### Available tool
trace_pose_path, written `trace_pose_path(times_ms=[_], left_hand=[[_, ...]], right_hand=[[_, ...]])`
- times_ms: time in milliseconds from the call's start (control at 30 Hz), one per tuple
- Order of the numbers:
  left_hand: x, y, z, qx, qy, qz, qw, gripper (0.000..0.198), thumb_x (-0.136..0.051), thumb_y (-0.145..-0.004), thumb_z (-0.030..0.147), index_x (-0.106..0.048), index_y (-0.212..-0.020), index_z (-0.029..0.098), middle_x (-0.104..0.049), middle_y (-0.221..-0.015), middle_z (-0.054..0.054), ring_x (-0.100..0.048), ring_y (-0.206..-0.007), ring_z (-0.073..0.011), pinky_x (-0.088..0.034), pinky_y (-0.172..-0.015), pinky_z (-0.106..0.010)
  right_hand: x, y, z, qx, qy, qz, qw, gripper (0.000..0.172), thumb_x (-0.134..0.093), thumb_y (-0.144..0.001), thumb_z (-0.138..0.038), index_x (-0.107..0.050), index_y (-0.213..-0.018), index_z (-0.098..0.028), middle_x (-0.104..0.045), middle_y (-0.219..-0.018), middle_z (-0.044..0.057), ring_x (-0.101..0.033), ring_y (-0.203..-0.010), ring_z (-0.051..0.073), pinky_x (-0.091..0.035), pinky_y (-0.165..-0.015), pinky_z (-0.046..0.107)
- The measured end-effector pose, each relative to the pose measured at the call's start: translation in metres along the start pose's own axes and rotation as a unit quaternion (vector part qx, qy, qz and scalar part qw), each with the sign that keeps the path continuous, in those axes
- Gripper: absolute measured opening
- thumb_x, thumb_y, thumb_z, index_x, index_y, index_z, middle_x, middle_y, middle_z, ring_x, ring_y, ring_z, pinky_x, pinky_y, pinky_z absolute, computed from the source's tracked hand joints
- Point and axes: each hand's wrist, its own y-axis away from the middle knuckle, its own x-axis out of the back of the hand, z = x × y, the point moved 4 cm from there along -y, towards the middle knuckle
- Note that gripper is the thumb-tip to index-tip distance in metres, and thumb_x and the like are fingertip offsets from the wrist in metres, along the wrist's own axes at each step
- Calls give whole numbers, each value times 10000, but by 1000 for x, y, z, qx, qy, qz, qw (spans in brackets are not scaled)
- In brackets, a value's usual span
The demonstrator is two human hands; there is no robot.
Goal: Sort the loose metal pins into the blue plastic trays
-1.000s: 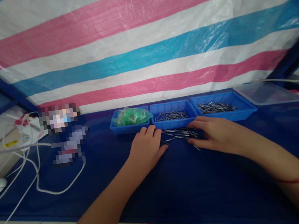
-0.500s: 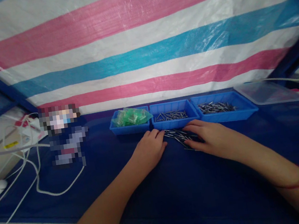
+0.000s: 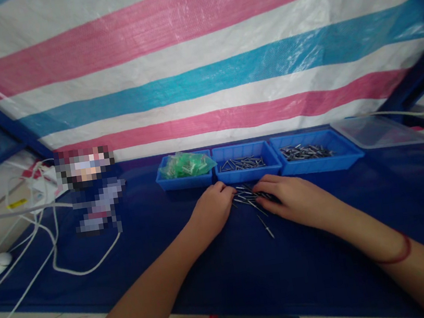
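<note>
A loose pile of thin metal blind rivets [image 3: 245,195] lies on the dark blue tabletop, between my two hands. My left hand [image 3: 215,207] curls its fingers against the left end of the pile; what its fingertips grip is partly hidden. From the right, my right hand [image 3: 294,196] bends over the pile, with rivets between its thumb and fingers. One single rivet [image 3: 267,226] lies apart, nearer me. Just behind the hands stands a blue bin of rivets [image 3: 249,175], its metal pieces lying crosswise inside.
To the left, a blue bin [image 3: 186,182] holds a green-tinted plastic bag [image 3: 187,164]. A wider blue bin [image 3: 317,166] with metal pieces stands right, beside a clear plastic lid [image 3: 379,131]. White cables [image 3: 82,274] cross the table's left side. A striped sheet [image 3: 203,97] hangs behind.
My right hand has moved left, pushing the pile together toward my left hand. A single rivet now lies apart in front of the pile.
</note>
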Motion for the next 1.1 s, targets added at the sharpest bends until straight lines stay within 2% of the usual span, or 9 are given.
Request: trace_pose_path(times_ms=[200, 367, 533, 667, 933, 1100], left_hand=[[6, -1, 2, 1, 25, -20, 999, 236, -429, -943, 246, -647, -982, 163, -618, -938, -65, -604, -866, -173, -489, -811, -299], [6, -1, 4, 11, 39, 21, 999, 237, -394, -956, 247, -615, -974, 165, -611, -938, -58, -585, -883, -172, -470, -825, -306], [7, -2, 11, 13, 144, 83, 986, 207, -399, -957, 262, -583, -978, 169, -620, -978, -50, -569, -937, -168, -448, -869, -298], [7, -2, 15, 16, 194, 98, 976, 176, -443, -941, 272, -581, -968, 166, -624, -959, -46, -571, -917, -166, -445, -857, -293], [8, -3, 16, 13, 235, 83, 968, 184, -454, -930, 283, -598, -955, 172, -617, -930, -46, -576, -886, -163, -464, -816, -287], [9, -2, 16, 15, 253, 104, 962, 202, -486, -914, 312, -609, -1003, 179, -611, -988, -57, -576, -933, -169, -470, -842, -297]], right_hand=[[2, 0, -3, 6, -9, 19, 1000, 224, -462, -889, -289, -643, -989, -204, -643, -936, 59, -636, -794, 178, -473, -706, 293], [0, -1, -4, -17, -14, 40, 999, 256, -443, -901, -311, -650, -991, -189, -651, -942, 72, -635, -819, 206, -475, -710, 319], [1, -1, -6, -55, -129, 136, 981, 216, -510, -879, -342, -650, -947, -192, -660, -884, 54, -610, -740, 176, -466, -664, 294], [2, 0, -6, -68, -213, 191, 956, 170, -529, -868, -325, -642, -859, -198, -646, -775, 26, -575, -661, 149, -449, -607, 267], [1, 0, -7, -79, -274, 195, 939, 163, -530, -861, -334, -616, -829, -200, -615, -724, 19, -552, -635, 145, -432, -564, 262], [3, 0, -8, -54, -277, 196, 939, 153, -516, -864, -321, -613, -845, -205, -602, -719, 20, -533, -620, 142, -423, -554, 266]])
